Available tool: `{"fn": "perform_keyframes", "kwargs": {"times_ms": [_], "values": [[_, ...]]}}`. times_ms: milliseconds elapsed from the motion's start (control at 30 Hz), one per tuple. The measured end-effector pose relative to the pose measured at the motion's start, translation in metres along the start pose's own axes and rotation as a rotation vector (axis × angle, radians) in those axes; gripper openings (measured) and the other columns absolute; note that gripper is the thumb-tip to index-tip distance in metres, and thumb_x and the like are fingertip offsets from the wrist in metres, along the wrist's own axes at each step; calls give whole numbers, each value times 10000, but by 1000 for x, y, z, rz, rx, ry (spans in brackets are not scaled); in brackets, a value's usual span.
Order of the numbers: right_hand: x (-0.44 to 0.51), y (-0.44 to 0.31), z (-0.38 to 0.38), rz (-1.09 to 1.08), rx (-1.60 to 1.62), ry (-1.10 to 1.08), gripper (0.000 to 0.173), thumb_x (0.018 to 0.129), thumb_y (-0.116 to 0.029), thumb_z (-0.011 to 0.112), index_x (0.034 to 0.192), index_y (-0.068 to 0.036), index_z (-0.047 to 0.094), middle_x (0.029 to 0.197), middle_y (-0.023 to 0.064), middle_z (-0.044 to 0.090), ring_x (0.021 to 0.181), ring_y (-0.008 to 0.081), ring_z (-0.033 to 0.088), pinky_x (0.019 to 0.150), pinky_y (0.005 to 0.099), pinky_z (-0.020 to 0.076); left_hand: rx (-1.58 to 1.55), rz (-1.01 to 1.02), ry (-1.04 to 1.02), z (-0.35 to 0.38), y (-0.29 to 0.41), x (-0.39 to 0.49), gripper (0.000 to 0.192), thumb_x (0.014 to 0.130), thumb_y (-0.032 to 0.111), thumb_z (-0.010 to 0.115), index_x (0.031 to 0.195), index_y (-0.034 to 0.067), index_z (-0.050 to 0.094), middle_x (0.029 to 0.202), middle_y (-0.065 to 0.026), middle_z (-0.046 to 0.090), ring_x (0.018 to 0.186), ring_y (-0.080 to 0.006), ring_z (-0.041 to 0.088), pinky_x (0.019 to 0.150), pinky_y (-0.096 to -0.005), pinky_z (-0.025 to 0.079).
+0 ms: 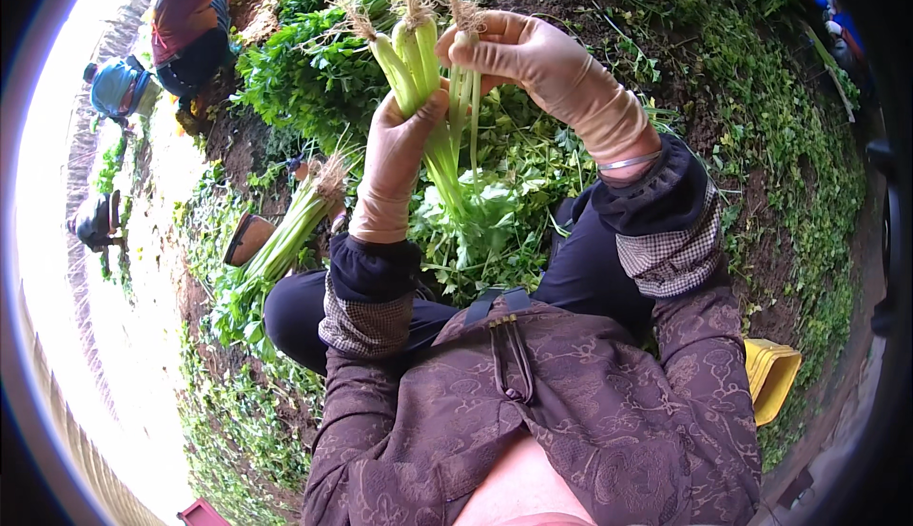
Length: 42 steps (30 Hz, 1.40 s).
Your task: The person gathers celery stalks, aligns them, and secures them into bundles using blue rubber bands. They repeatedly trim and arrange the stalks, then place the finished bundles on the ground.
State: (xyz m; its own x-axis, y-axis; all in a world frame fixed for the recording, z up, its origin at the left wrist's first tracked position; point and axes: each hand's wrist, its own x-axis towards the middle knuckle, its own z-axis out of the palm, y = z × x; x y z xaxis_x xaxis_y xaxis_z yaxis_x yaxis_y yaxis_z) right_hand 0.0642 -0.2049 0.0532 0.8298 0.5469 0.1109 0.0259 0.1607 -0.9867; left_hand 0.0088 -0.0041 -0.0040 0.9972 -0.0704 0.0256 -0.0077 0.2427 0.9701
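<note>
My left hand (399, 155), in a pale rubber glove, is closed around several celery plants (414, 59) whose roots point up and away from me. Their leaves (471, 223) hang down between my knees. With thumb and fingers my right hand (528, 55), gloved the same way, pinches a thinner celery plant (465, 87) just below its root tuft. That plant's stalks hang beside the ones in my left hand. Some of its stalks are hidden behind my fingers.
A bundle of celery (285, 233) with roots lies beside my left knee. Leafy celery (307, 76) is heaped ahead. A yellow plastic container (774, 380) rests at my right. Other people (189, 26) work at the far left. Cut leaves (806, 191) cover the soil.
</note>
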Motion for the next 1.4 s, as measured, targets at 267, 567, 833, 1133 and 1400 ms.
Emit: {"fn": "perform_keyframes", "kwargs": {"times_ms": [267, 567, 833, 1133, 1400], "values": [[8, 0, 1, -186, -365, 286, 261, 901, -230, 722, 1076, -41, 684, 887, -23, 673, 824, 71, 599, 811, 210, 500, 23, 102, -108, -2, 17, -2, 333, 958, 292, 637, 1117, 0, 663, 1120, -128, 696, 977, -159, 636, 929, -321, 471], [11, 19, 21, -85, 45, 161, 278, 909, -244, 714, 1030, 1, 662, 860, 23, 681, 709, 81, 603, 646, 239, 525, 125, 151, 11, 10, -8, -3, 291, 975, 205, 634, 1196, 17, 611, 1036, 1, 687, 887, -66, 584, 801, -222, 466], [10, 7, 9, -188, -417, 288, 326, 909, -233, 716, 1143, -17, 648, 976, 18, 679, 828, 87, 627, 712, 228, 529, 64, 87, -52, -1, 9, -5, 365, 972, 316, 628, 1218, 47, 649, 1025, -8, 699, 851, -39, 579, 744, -203, 449], [5, 8, 8, -12, 4, 22, 368, 871, -300, 754, 1107, -29, 678, 843, -28, 664, 699, 51, 592, 647, 211, 496, 161, -17, -172, -2, 12, -12, 420, 956, 396, 631, 1205, 58, 638, 1032, -21, 683, 921, -99, 596, 792, -243, 463], [10, 8, 11, -28, 50, 183, 339, 837, -288, 780, 1033, -26, 692, 856, -9, 683, 706, 56, 608, 610, 214, 518, 15, 104, 134, 10, 4, -7, 306, 951, 248, 657, 1169, 41, 601, 916, -66, 679, 736, -123, 643, 619, -255, 536]]}}
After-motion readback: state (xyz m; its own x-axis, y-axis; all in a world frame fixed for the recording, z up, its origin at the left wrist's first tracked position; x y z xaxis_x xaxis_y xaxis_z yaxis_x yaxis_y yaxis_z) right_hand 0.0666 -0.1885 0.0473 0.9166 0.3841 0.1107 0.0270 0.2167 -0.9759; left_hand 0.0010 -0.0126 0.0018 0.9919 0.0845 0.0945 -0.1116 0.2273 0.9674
